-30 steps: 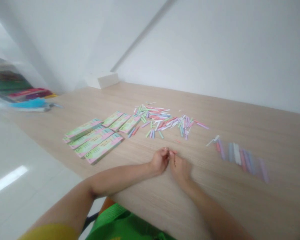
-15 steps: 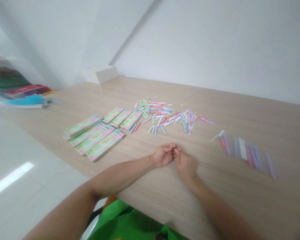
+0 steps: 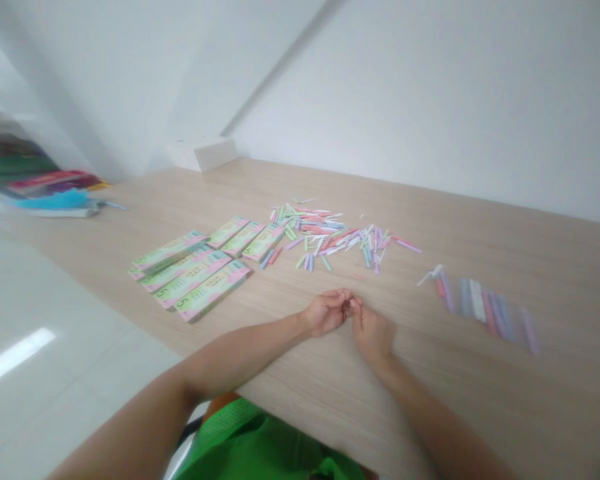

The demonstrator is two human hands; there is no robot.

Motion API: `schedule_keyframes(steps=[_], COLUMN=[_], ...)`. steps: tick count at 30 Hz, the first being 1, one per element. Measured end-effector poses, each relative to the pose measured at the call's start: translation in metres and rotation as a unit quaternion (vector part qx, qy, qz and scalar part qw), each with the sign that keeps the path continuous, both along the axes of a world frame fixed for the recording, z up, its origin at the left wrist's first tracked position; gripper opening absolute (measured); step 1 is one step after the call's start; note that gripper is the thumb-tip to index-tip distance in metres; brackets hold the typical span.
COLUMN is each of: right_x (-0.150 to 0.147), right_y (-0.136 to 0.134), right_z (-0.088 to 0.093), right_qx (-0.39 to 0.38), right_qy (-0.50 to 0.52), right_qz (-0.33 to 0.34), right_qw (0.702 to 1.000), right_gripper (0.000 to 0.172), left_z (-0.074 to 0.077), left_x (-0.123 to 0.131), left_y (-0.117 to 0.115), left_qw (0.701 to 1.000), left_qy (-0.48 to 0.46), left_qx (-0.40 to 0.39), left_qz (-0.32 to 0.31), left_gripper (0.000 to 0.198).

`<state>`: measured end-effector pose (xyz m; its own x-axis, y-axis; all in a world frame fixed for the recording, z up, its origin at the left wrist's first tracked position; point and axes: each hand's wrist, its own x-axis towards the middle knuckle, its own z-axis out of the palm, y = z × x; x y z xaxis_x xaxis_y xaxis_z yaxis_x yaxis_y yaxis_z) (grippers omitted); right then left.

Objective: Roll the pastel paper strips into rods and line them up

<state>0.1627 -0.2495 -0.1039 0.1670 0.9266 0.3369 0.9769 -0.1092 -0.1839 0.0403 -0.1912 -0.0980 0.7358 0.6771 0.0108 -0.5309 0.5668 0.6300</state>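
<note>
Fingertip to fingertip, my left hand (image 3: pixel 326 313) and my right hand (image 3: pixel 373 330) meet just above the near part of the table. Both are closed in a pinch; whatever may be between the fingers is hidden or too small to make out. Beyond them lies a loose heap of pastel chalk sticks (image 3: pixel 325 230), pink, green, blue, purple and white. To the right, several chalk sticks (image 3: pixel 489 310) lie roughly side by side in a row, blurred. Flat green-and-pink boxes (image 3: pixel 213 290) marked with a 5 lie in two groups left of my hands.
A white box (image 3: pixel 203 153) stands at the far left corner against the wall. A bright blue item (image 3: pixel 55 200) and red things (image 3: pixel 55 179) lie beyond the table's left edge. The wooden table (image 3: pixel 460 220) runs back to a white wall.
The view has shifted slightly, so the chalk row on the right appears a little further left. My hands keep the same pinched pose together.
</note>
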Motion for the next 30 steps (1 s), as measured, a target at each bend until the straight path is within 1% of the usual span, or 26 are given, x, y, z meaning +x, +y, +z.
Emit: schedule_keyframes(steps=[2,4,7,9,12,14,16,19,21,22,23,24,25,26,27,28,30], right_x=[-0.002,-0.004,-0.010,-0.014,-0.020,-0.022,-0.021,-0.019,-0.016,-0.014,-0.012,-0.008,-0.004,0.002,0.007,0.014,0.024], right_y=[0.000,0.000,0.002,0.003,0.005,0.006,0.005,0.002,0.001,0.001,0.001,0.002,0.003,0.005,0.006,0.008,0.011], right_z=[0.003,0.007,0.013,0.016,0.020,0.022,0.024,0.025,0.024,0.024,0.023,0.023,0.023,0.024,0.026,0.029,0.035], right_qx=[-0.020,-0.048,-0.075,-0.082,-0.080,-0.071,-0.065,-0.045,-0.019,-0.003,0.016,0.038,0.070,0.110,0.158,0.208,0.293], right_qy=[0.007,0.014,0.037,0.058,0.102,0.138,0.175,0.236,0.283,0.307,0.330,0.351,0.373,0.399,0.429,0.460,0.506], right_qz=[-0.017,-0.031,-0.045,-0.050,-0.058,-0.074,-0.086,-0.079,-0.057,-0.049,-0.046,-0.046,-0.048,-0.051,-0.055,-0.060,-0.077], right_qw=[1.000,0.998,0.995,0.994,0.990,0.985,0.979,0.968,0.957,0.950,0.943,0.935,0.924,0.909,0.887,0.861,0.807], right_gripper=[0.059,0.058,0.060,0.062,0.067,0.070,0.071,0.070,0.071,0.072,0.072,0.071,0.070,0.068,0.066,0.064,0.063], left_z=[-0.005,-0.011,-0.018,-0.020,-0.019,-0.018,-0.016,-0.010,-0.002,0.002,0.007,0.012,0.018,0.024,0.030,0.037,0.051], left_x=[0.005,0.009,0.011,0.011,0.011,0.014,0.017,0.019,0.016,0.013,0.008,0.001,-0.006,-0.016,-0.026,-0.038,-0.062], left_y=[-0.001,-0.003,-0.006,-0.009,-0.014,-0.019,-0.025,-0.032,-0.030,-0.024,-0.016,-0.004,0.010,0.027,0.044,0.062,0.095], left_qw=[0.998,0.990,0.955,0.929,0.903,0.895,0.897,0.914,0.918,0.911,0.897,0.876,0.846,0.817,0.792,0.763,0.677], left_qy=[0.007,0.036,0.125,0.186,0.242,0.252,0.245,0.220,0.211,0.219,0.240,0.273,0.319,0.372,0.425,0.479,0.594], left_qx=[0.045,0.093,0.149,0.177,0.211,0.228,0.231,0.217,0.230,0.247,0.268,0.288,0.305,0.316,0.323,0.336,0.369], left_qz=[0.033,0.101,0.226,0.267,0.286,0.291,0.287,0.263,0.244,0.246,0.258,0.275,0.299,0.307,0.298,0.274,0.231], left_gripper=[0.033,0.037,0.038,0.035,0.031,0.028,0.027,0.027,0.024,0.023,0.022,0.023,0.027,0.029,0.028,0.026,0.022])
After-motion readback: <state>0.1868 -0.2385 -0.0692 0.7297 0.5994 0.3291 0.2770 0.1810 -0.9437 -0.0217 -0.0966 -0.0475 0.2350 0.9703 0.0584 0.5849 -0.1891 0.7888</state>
